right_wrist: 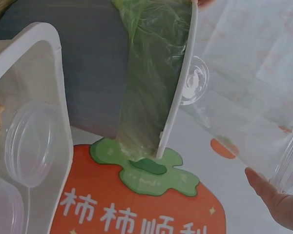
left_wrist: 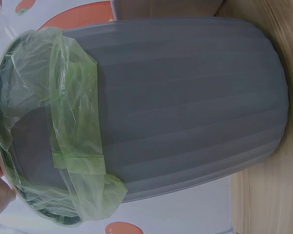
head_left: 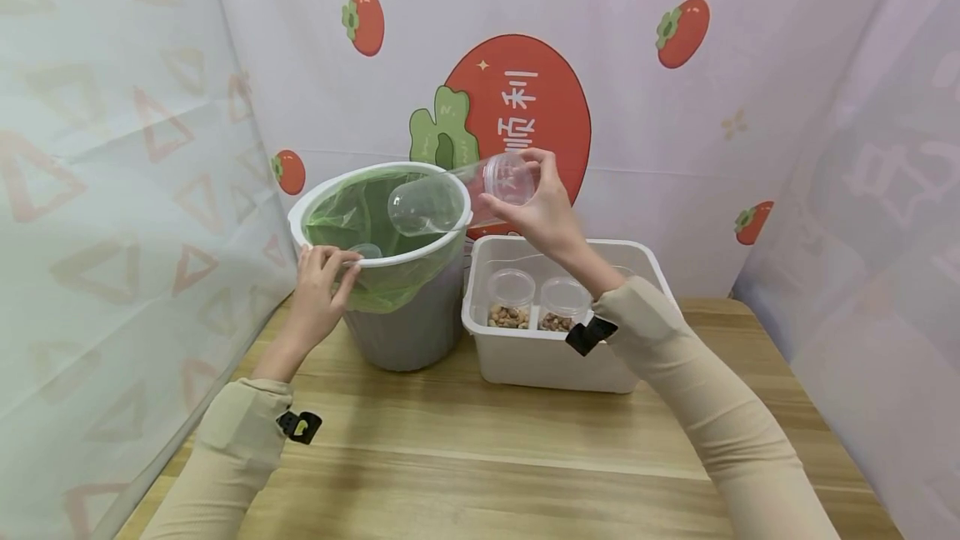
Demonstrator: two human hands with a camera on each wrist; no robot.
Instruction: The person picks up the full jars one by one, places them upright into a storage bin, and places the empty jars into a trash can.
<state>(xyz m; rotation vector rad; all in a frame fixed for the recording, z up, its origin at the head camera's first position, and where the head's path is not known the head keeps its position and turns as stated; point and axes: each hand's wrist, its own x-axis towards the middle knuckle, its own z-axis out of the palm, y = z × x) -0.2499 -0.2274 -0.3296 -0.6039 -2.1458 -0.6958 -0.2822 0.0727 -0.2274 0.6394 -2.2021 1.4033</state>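
Observation:
In the head view my right hand [head_left: 551, 211] grips a clear plastic jar [head_left: 468, 190] by its ridged end. The jar lies nearly level, its far rounded end dipping over the mouth of a grey trash bin [head_left: 405, 323]. A green bag [head_left: 390, 286] lines the bin and folds over its white rim. My left hand [head_left: 318, 286] holds the near left of that rim between fingers and thumb. Just inside, beside those fingers, shows a clear round plastic piece [head_left: 367, 251]; most of it is hidden. In the right wrist view my right hand [right_wrist: 278, 202] reaches the jar's edge.
Right of the bin stands a white plastic tub [head_left: 555, 365]. Inside it are lidded clear containers, one holding light nuts [head_left: 508, 317] and another browner nuts [head_left: 557, 322]. A printed curtain [head_left: 600, 107] hangs behind the wooden table [head_left: 450, 457].

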